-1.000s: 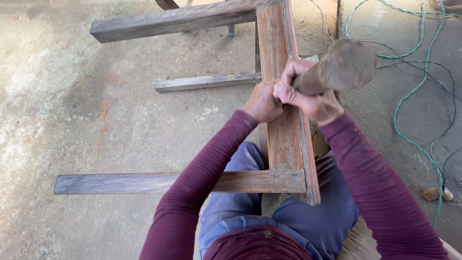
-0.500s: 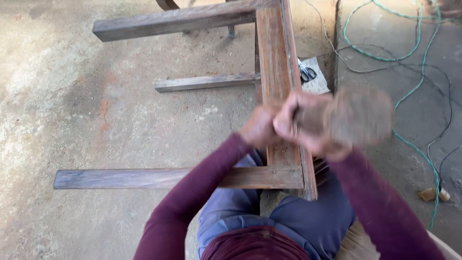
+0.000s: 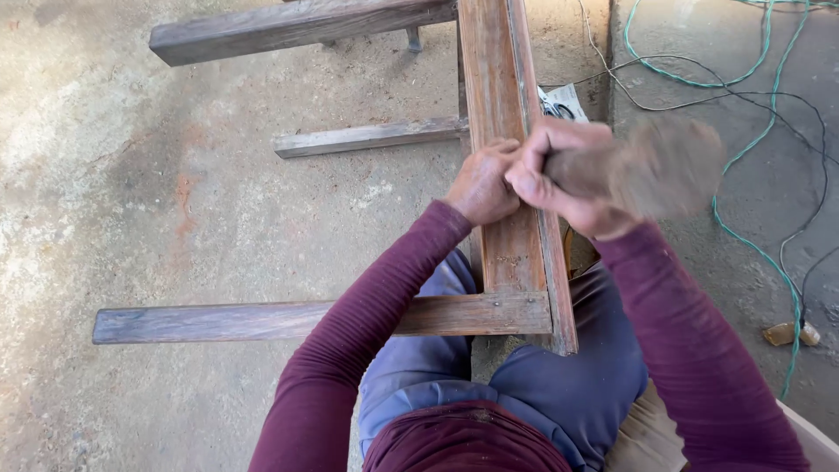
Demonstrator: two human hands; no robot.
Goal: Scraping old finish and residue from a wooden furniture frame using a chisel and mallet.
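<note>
One long wooden frame [image 3: 502, 253] took up most of the view, its upright plank running under both hands and on toward the top edge, where it was cut off; three weathered crossbars stuck out from it well to the left of the fingers, lying over the concrete floor [image 3: 175, 192]. The person's knees in blue trousers [image 3: 524, 385] hid the frame's near end. The right hand [image 3: 559, 179] was wrapped tight around the handle of a brownish tool [image 3: 669, 166], whose head stood just to the right of those fingers and was so smeared by blur that its kind could not be made out. The left hand [image 3: 481, 185] sat curled on the plank, touching the right hand's knuckles; whether its fingers pinched anything could not be told, since the fingertips were hidden against the other hand. Green and dark cords [image 3: 743, 87] looped beyond and to the right of the fingers, partly cut off by the edge. A small white scrap with dark marks [image 3: 559, 103] showed just beyond the right fingers, half hidden by the plank.
</note>
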